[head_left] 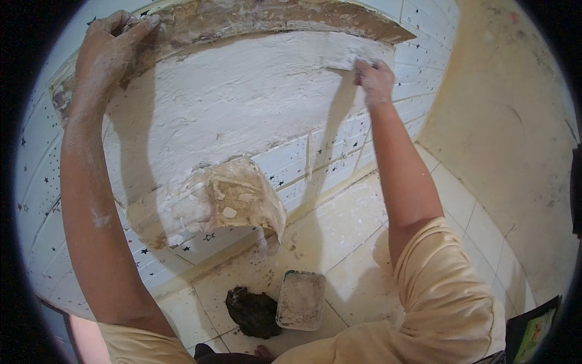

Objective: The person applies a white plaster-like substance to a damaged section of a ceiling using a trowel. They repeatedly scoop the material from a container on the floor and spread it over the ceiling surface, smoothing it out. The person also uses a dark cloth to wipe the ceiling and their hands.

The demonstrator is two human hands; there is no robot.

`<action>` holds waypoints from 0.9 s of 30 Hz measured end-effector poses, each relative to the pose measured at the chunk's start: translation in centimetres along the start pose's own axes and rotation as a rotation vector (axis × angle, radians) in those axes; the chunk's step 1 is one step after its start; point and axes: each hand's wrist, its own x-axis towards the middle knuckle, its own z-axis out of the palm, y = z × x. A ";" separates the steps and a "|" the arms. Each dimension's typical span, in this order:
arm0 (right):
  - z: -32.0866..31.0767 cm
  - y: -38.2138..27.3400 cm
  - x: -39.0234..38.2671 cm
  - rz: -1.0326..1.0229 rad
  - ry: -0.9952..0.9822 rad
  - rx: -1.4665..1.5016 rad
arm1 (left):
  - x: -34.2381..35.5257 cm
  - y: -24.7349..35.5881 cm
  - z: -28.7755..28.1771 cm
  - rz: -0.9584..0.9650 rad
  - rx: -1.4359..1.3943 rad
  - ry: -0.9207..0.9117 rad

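Observation:
A broad patch of white plaster (230, 91) covers the wall in front of me, with streaks and ridges across it. Along its top edge a peeled strip of wallpaper (254, 18) hangs forward, its brown, stained backing showing. My left hand (103, 60) pinches this strip at the upper left, thumb over its edge. At the patch's upper right, my right hand (377, 85) grips a flat, plaster-coated scraper (341, 64) laid against the white surface. Below the patch, a second peeled wallpaper flap (245, 193) curls outward, brown and torn.
White wallpaper with dark stars (291, 162) surrounds the patch. On the tiled floor (354, 242) stands a rectangular tub (302, 300) with greyish residue inside, next to a crumpled dark cloth or bag (253, 312). A stained beige wall (506, 121) rises at the right.

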 end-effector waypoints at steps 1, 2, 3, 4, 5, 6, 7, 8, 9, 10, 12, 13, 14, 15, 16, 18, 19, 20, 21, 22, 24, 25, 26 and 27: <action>-0.9 -0.2 0.1 0.050 -0.001 0.094 | 0.0 -0.2 -0.2 -0.004 0.010 -0.006; -2.2 -0.3 0.1 0.088 0.045 0.229 | 0.0 -0.3 -0.3 -0.010 0.014 -0.015; -3.1 -1.1 -0.9 0.131 0.088 0.366 | -0.1 -0.6 -0.5 -0.014 0.023 -0.024; -4.5 -0.9 -0.9 0.100 0.145 0.340 | -0.1 -0.6 0.1 -0.019 0.013 -0.030; -5.9 -0.6 -0.8 0.068 0.202 0.314 | -0.3 -0.7 0.6 -0.020 0.005 -0.038; -4.9 -0.7 -1.0 0.066 0.237 0.359 | 0.5 -0.7 -2.3 -0.016 0.076 -0.018; -5.3 0.9 0.2 -0.015 0.273 0.126 | 0.4 -0.9 -2.3 -0.012 0.078 -0.015; -5.6 3.4 2.3 -0.099 0.313 -0.108 | 0.6 -0.6 -2.6 -0.006 0.075 -0.007; -6.1 4.7 3.6 -0.182 0.349 -0.349 | 0.5 -0.6 -2.5 -0.002 0.067 -0.002; -7.2 4.0 2.8 -0.252 0.361 -0.620 | -0.4 -0.6 0.5 -0.030 0.029 -0.019; -4.4 2.6 0.6 -0.329 0.325 -0.832 | -0.5 0.6 1.8 -0.051 0.031 -0.012; 0.1 2.0 -0.7 -0.337 0.262 -0.739 | 0.6 0.8 -1.1 -0.029 0.096 0.008; 1.3 3.2 -1.9 -0.508 0.324 -0.699 | 0.2 0.2 1.6 -0.036 0.044 -0.011; 5.1 -0.1 -6.1 -0.516 0.207 -0.660 | 0.9 -0.7 -1.0 -0.024 0.121 0.003; 7.3 -1.1 -8.5 -0.555 0.175 -0.584 | 1.0 -1.6 -1.7 -0.010 0.163 0.099; 6.5 -1.2 -12.2 -0.812 0.032 -0.474 | 0.1 -2.5 2.7 -0.002 0.110 0.256; 6.0 -1.5 -13.6 -0.832 -0.056 -0.469 | 0.3 -1.9 3.4 -0.023 0.087 0.221; 5.0 -2.9 -14.9 -0.758 -0.100 -0.408 | 0.2 -1.9 3.2 -0.048 0.087 0.193; 4.1 -5.0 -16.3 -0.685 -0.150 -0.346 | 0.2 -2.0 2.9 -0.080 0.090 0.163; 3.8 -6.6 -17.0 -0.608 -0.208 -0.259 | 0.8 -2.0 1.4 -0.079 0.118 0.047; 1.7 -7.1 -15.0 -0.588 -0.141 -0.333 | 2.0 -2.3 -1.5 -0.090 0.166 -0.192; 0.6 -7.1 -13.7 -0.500 -0.095 -0.402 | 1.7 -2.7 -1.5 -0.102 0.137 -0.158; -0.3 -7.1 -12.0 -0.410 -0.050 -0.468 | 1.4 -3.1 -1.4 -0.112 0.110 -0.124; -1.5 -6.2 -9.6 -0.439 0.067 -0.556 | 1.2 -3.2 -1.1 -0.119 0.067 -0.088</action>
